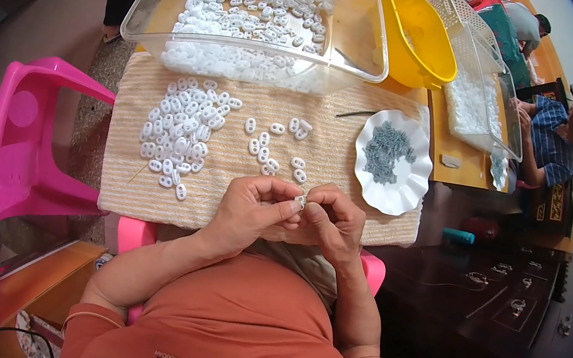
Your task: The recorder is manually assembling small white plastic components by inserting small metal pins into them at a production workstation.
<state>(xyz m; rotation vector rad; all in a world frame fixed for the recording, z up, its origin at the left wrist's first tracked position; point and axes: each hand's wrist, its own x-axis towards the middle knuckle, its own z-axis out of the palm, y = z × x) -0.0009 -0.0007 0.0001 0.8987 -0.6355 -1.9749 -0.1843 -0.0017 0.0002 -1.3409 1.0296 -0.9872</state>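
Observation:
Near the front edge of the cloth-covered table, my left hand pinches a small white two-hole oval plastic piece between thumb and fingers. The closed fingertips of my right hand meet it from the other side; whatever lies between them is too small to make out. Several matching white pieces are scattered just beyond my hands, and a larger pile spreads to the left. To the right, a white scalloped plate carries a heap of tiny grey parts.
At the back stands a clear plastic bin with many white pieces, beside a yellow basin. A thin dark strip lies near the plate. A pink chair is at left. Another person sits at right beyond a second clear bin.

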